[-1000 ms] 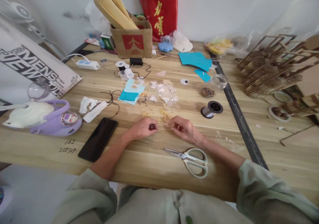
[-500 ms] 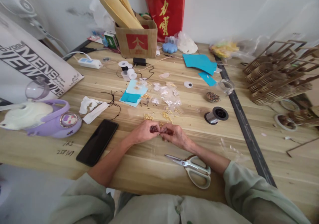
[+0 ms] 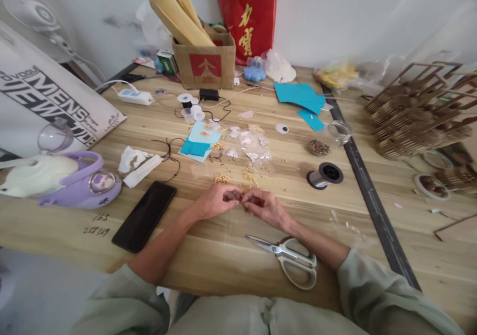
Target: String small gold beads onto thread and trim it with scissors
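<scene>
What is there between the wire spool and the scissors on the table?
The right forearm crosses between the wire spool and the scissors; the head view shows this.

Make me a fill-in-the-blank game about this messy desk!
The picture on the cardboard box shows a ____.
The tall bag with gold writing is coloured ____.
Nearest the right hand is a pair of ____.
Left of the left hand lies a flat black ____.

Missing words: plane; red; scissors; phone.
</scene>
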`<action>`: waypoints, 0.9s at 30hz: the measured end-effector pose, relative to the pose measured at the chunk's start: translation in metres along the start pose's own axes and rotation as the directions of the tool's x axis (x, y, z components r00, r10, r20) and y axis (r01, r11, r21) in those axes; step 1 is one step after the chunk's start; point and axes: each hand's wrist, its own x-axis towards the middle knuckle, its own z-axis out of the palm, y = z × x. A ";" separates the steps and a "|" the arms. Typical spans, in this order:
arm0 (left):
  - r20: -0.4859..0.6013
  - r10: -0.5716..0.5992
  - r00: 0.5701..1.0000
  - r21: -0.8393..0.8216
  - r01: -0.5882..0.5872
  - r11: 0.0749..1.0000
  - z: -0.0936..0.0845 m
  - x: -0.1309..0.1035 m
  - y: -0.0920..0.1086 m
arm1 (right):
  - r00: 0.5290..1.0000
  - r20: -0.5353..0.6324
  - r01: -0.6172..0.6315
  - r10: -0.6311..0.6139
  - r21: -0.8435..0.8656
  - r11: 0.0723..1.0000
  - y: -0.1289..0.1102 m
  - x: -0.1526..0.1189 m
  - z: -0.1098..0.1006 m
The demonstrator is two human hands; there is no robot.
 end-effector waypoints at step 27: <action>-0.076 0.030 0.997 0.170 -0.017 0.985 0.006 -0.001 0.005 | 0.996 -0.062 0.061 -0.068 -0.114 0.992 -0.006 0.001 -0.002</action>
